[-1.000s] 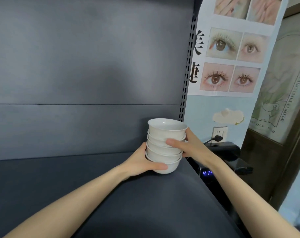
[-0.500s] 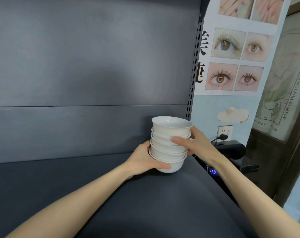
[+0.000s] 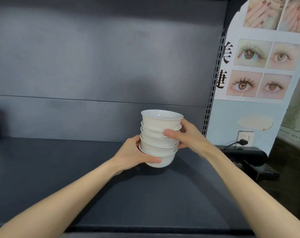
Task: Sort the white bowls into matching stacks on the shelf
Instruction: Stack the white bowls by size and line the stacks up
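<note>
A stack of several small white bowls (image 3: 160, 136) stands upright over the dark grey shelf (image 3: 60, 177), toward its right side. My left hand (image 3: 135, 156) cups the bottom bowl from the left, thumb across its front. My right hand (image 3: 187, 137) grips the middle of the stack from the right, thumb pressed on the front. The base of the stack sits at or just above the shelf surface; I cannot tell whether it touches.
The shelf's grey back panel (image 3: 94, 66) rises behind. A perforated upright post (image 3: 212, 93) marks the right end. Beyond it are a poster of eyes (image 3: 259, 69), a wall socket with a plug (image 3: 243, 140) and a black appliance (image 3: 248, 157).
The stack and both hands have shifted a little leftward along the shelf, away from the right post. The grip on the bowls is unchanged.
</note>
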`<state>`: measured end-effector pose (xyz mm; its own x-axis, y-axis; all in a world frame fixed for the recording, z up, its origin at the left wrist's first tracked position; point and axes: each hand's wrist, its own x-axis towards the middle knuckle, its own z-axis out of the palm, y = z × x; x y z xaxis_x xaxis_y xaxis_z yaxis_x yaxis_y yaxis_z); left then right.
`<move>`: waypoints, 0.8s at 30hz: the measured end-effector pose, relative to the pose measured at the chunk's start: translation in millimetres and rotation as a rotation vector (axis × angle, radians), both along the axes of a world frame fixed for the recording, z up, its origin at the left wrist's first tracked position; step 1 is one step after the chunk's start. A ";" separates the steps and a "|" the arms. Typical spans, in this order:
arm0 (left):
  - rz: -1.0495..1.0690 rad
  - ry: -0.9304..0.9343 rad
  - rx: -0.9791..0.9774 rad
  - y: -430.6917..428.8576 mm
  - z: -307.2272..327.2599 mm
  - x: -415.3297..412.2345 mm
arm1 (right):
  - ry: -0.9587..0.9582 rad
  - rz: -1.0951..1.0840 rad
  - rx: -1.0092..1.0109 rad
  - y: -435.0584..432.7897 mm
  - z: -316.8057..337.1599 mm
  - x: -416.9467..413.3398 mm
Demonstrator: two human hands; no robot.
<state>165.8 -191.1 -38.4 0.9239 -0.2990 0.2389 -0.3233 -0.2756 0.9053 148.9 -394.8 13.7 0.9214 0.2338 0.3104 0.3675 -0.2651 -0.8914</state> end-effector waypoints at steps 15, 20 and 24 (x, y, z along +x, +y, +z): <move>0.327 -0.018 0.011 129.2 8.0 -155.2 | 0.001 0.271 -0.005 136.9 7.8 -85.6; 0.390 -0.042 0.022 193.6 16.5 -187.2 | -0.021 0.342 -0.010 206.1 16.2 -102.3; 0.421 -0.048 0.031 259.9 21.2 -209.3 | -0.036 0.381 -0.002 275.4 16.9 -115.6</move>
